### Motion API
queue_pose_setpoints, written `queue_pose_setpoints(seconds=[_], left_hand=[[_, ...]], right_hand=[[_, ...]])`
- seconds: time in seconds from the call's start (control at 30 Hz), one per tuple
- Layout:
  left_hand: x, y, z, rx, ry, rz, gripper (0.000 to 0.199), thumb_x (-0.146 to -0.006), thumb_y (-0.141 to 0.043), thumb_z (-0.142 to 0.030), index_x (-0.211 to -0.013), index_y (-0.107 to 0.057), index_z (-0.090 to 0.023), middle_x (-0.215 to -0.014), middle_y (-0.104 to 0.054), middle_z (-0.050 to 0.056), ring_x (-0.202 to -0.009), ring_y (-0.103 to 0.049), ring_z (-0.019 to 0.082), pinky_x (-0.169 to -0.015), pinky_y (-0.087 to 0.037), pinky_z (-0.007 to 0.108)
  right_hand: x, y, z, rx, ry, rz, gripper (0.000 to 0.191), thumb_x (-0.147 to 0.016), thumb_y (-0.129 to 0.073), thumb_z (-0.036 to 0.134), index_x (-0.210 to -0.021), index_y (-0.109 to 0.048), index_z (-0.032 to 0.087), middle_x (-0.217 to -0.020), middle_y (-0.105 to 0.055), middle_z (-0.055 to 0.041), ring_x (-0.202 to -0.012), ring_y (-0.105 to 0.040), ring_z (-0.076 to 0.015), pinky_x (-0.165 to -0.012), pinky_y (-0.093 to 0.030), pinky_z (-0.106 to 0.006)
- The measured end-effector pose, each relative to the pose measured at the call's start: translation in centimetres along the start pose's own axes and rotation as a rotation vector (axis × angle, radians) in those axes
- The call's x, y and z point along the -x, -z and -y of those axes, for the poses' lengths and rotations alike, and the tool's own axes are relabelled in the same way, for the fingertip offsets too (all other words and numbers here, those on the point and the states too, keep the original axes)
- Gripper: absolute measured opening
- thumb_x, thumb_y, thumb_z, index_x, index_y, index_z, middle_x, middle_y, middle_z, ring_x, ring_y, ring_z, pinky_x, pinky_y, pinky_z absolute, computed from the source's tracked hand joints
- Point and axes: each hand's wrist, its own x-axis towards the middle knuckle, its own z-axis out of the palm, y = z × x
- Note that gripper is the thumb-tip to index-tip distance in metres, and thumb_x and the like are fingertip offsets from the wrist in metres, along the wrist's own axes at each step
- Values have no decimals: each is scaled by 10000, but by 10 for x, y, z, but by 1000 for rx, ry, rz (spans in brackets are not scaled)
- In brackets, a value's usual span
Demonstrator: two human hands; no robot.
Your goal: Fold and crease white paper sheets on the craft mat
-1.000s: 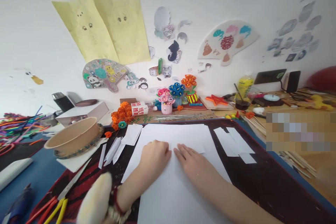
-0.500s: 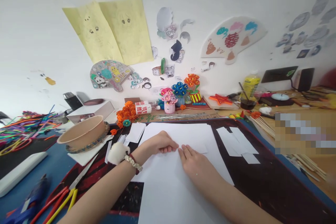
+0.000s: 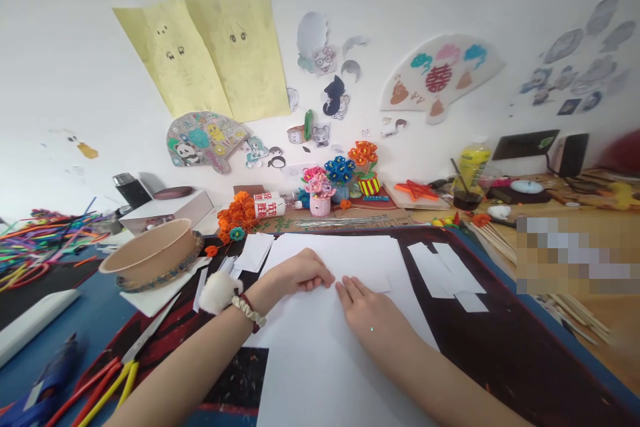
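White sheets of paper (image 3: 320,367) lie in front of me on the dark mat. A smaller white paper strip (image 3: 379,282) lies on top, its right end showing past my right hand. My left hand (image 3: 306,270) is closed, thumb and fingertips pinched at the strip's left part, which they mostly hide. Close beside it, my right hand (image 3: 363,303) rests with fingers stretched out and flat on the strip, its fingertips almost meeting the left ones. A scrunchie and a white fluffy ball (image 3: 220,291) sit at my left wrist.
Scissors (image 3: 127,353) and a blue glue gun (image 3: 47,380) lie at the left, near a round tan container (image 3: 153,255). Cut white papers (image 3: 445,270) lie at the right, others (image 3: 255,252) at the left. Pipe-cleaner flowers (image 3: 320,190) stand at the back; wooden sticks (image 3: 495,243) lie right.
The view has shifted slightly, so everything sits a little further left. Both hands keep nearly the same pose on the paper strip.
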Motion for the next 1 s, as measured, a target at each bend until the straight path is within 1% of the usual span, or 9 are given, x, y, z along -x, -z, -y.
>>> queue_pose_setpoints(seconds=[0.23, 0.47, 0.6, 0.73, 0.87, 1.0], left_hand=[[4, 0, -4, 7, 13, 4, 172, -537, -660, -165, -430, -527, -144, -326, -439, -56, -295, -317, 40, -323, -227, 186], [0, 3, 2, 15, 23, 15, 131, -530, -664, -183, -463, -563, -135, -341, -459, -53, -303, -332, 37, -323, -234, 174], [0, 7, 6, 22, 34, 16, 102, -532, -649, -198, -484, -588, -131, -333, -448, -54, -301, -321, 37, -318, -208, 173], [3, 10, 7, 29, 60, 4, 99, -511, -653, -195, -477, -588, -129, -325, -444, -51, -299, -323, 41, -316, -198, 178], [6, 15, 12, 33, 76, -7, 81, -503, -653, -185, -482, -597, -129, -318, -433, -54, -301, -311, 40, -316, -188, 179], [11, 25, 21, 28, 84, -12, 80, -509, -645, -180, -470, -593, -132, -324, -435, -52, -307, -301, 37, -318, -180, 179]], right_hand=[[0, 4, -2, -28, 1, 40, 557, -653, -504, -106, -1178, -626, 34, -1173, -637, -229, -1027, -666, -283, -724, -605, -277], [-1, 6, -3, -10, 9, 51, 569, -640, -504, -107, -1180, -626, 26, -1175, -635, -223, -1025, -667, -280, -716, -606, -278], [-2, 7, -2, -24, 0, 86, 593, -635, -500, -116, -1199, -614, 26, -1191, -626, -223, -1051, -654, -284, -739, -604, -281], [-2, 7, -3, -63, -15, 143, 600, -655, -509, -111, -1224, -604, 54, -1226, -610, -211, -1084, -636, -278, -775, -596, -278], [-3, 9, -3, -88, -29, 206, 608, -674, -504, -108, -1254, -585, 57, -1259, -586, -210, -1115, -617, -281, -787, -594, -277], [-4, 13, -3, -85, -34, 235, 619, -675, -483, -113, -1266, -574, 50, -1269, -576, -210, -1129, -605, -288, -796, -594, -287]])
